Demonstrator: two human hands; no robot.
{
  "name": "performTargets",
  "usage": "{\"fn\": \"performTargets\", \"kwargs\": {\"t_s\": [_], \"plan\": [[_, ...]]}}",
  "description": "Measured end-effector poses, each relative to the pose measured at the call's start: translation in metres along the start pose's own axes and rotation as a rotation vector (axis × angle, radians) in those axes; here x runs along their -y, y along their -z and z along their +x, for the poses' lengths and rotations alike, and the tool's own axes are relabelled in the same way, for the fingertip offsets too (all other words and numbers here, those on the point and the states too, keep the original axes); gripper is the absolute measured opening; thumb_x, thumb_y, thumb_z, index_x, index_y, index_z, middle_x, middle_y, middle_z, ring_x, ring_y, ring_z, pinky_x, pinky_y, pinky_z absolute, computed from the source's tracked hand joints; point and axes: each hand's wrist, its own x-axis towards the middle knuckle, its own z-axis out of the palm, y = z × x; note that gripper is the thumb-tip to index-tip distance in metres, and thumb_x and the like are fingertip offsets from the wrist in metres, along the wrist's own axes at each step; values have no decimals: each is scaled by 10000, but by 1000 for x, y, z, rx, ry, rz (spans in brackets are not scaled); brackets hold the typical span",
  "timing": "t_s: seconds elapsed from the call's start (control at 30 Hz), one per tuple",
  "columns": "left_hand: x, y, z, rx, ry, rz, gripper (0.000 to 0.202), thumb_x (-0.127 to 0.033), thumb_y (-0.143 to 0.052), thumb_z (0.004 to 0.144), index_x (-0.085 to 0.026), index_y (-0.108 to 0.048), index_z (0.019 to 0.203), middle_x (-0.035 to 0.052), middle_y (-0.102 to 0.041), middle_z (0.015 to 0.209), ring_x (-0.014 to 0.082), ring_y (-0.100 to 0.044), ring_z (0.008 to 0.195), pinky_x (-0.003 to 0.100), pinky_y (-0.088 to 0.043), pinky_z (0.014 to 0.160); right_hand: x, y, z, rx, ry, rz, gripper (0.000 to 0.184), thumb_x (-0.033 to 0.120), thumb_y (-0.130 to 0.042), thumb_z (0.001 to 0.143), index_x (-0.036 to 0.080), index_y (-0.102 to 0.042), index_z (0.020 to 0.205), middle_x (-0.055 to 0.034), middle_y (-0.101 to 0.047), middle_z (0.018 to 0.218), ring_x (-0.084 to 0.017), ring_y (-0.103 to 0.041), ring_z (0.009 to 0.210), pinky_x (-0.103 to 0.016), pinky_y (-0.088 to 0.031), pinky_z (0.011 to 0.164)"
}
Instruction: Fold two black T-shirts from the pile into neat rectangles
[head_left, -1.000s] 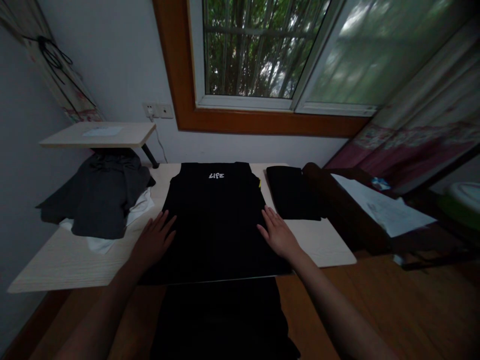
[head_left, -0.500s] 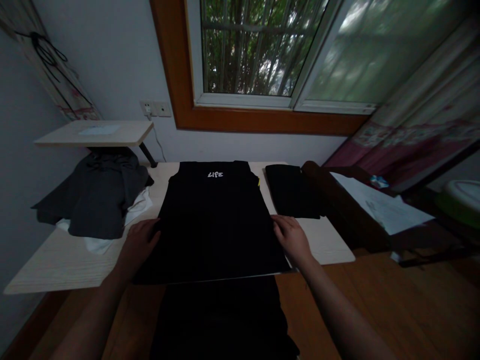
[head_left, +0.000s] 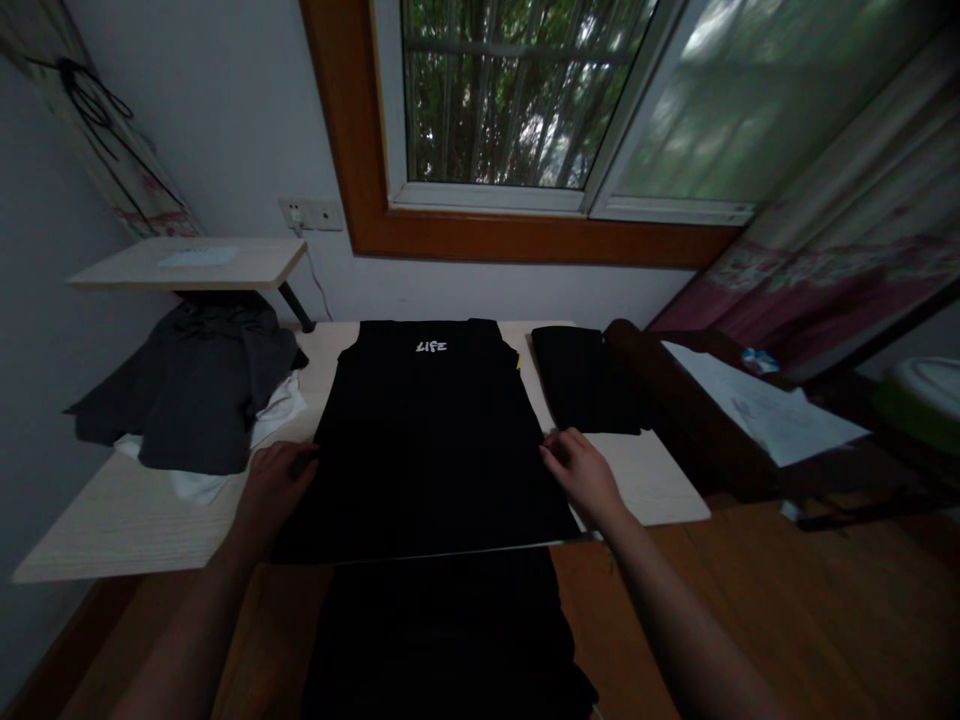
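Note:
A black T-shirt lies spread flat on the table, with small white lettering near its far edge and a bit of yellow at its right side. Its near hem reaches the front edge of the table. At the shirt's left edge, my left hand has its fingertips drawn together on the fabric. My right hand pinches the opposite edge at about the same height. A folded black garment rests on the table beyond my right hand.
Dark grey clothing is heaped over white cloth at the left, under a small raised shelf. Right of the pale table stands a dark brown piece of furniture with a paper sheet. A window is behind.
Both hands stay at the shirt's side edges, their fingers now drawn into a tighter pinch. The shirt lies almost as before.

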Motion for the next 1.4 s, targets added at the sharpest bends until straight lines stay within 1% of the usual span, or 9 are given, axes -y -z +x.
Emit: {"fn": "performTargets", "kwargs": {"t_s": [0.2, 0.4, 0.53, 0.7, 0.97, 1.07, 1.2, 1.27, 1.4], "plan": [[2, 1, -2, -14, 47, -39, 320, -412, -511, 945, -224, -682, 1139, 79, -725, 1136, 287, -616, 1088, 452, -437, 1007, -3, -2, 1, 17, -5, 14, 124, 343, -566, 932, 235, -626, 940, -47, -604, 934, -215, -614, 840, -332, -486, 789], [3, 0, -2, -32, 27, -21, 320, -378, -489, 950, -205, -681, 1139, 92, -722, 1124, 295, -624, 1080, 463, -433, 1005, -2, -1, 1, 14, -21, 41, 106, 319, -580, 899, 228, -632, 920, -41, -613, 931, -211, -627, 852, -325, -479, 791], [-2, 3, -2, -57, 32, -27, 323, -344, -466, 945, -195, -679, 1137, 100, -718, 1095, 297, -629, 1069, 470, -434, 1007, -6, -2, 1, -4, -43, 58, 128, 313, -592, 881, 228, -650, 958, -46, -630, 965, -211, -641, 867, -326, -489, 797], [-5, 6, -2, -54, 50, -38, 333, -348, -448, 950, -194, -676, 1139, 100, -720, 1098, 299, -632, 1067, 481, -437, 1007, -8, -2, 1, -6, -58, 79, 165, 311, -585, 893, 231, -667, 1011, -53, -636, 1019, -218, -650, 921, -342, -500, 840], [0, 3, -2, -31, 36, -33, 331, -350, -465, 954, -192, -679, 1150, 99, -721, 1113, 293, -626, 1082, 479, -442, 1013, -8, -2, -1, -6, -44, 69, 167, 311, -565, 908, 240, -668, 1020, -60, -630, 1019, -231, -649, 924, -366, -516, 846], [-3, 2, -2, -35, -33, 9, 349, -360, -456, 972, -219, -673, 1208, 93, -705, 1201, 289, -609, 1153, 499, -411, 1066, -9, -4, -1, -21, -13, 50, 195, 298, -554, 919, 241, -669, 1066, -70, -626, 1085, -238, -649, 967, -385, -526, 884], [-9, 0, 0, -2, -171, 51, 370, -398, -474, 987, -258, -664, 1272, 77, -659, 1353, 282, -576, 1250, 503, -381, 1127, -8, -6, 1, -56, 91, -52, 289, 250, -549, 920, 232, -677, 1179, -97, -628, 1186, -273, -611, 1093, -442, -505, 984], [-11, -2, 2, 21, -186, 68, 383, -412, -477, 990, -270, -655, 1298, 68, -641, 1395, 283, -560, 1281, 504, -382, 1136, -6, -6, 2, -63, 138, -106, 339, 233, -545, 922, 226, -675, 1236, -111, -626, 1234, -292, -589, 1134, -472, -495, 1007], [-11, -5, 9, 36, -156, 97, 414, -429, -479, 984, -284, -638, 1339, 62, -611, 1441, 296, -523, 1330, 520, -380, 1143, 4, -8, 10, -53, 195, -131, 388, 224, -507, 945, 232, -665, 1300, -114, -622, 1301, -296, -576, 1160, -487, -496, 1028]]}}
